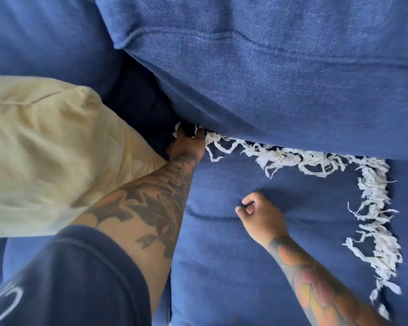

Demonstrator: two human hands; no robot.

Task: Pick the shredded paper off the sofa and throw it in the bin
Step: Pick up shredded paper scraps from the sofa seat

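White shredded paper (pixel 292 158) lies in a line along the crease under the blue back cushion (pixel 280 78), then runs down the right side of the seat cushion (pixel 222 255). My left hand (pixel 189 143) reaches into the crease at the strip's left end, and its fingers grip a few shreds there. Its fingertips are partly hidden in the dark gap. My right hand (pixel 259 212) hovers over the seat, fingers loosely curled and holding nothing. No bin is in view.
A cream pillow (pixel 45 149) lies on the sofa at the left, against my left forearm. Another blue back cushion (pixel 45 43) fills the upper left, with a dark gap (pixel 139 102) between the two cushions.
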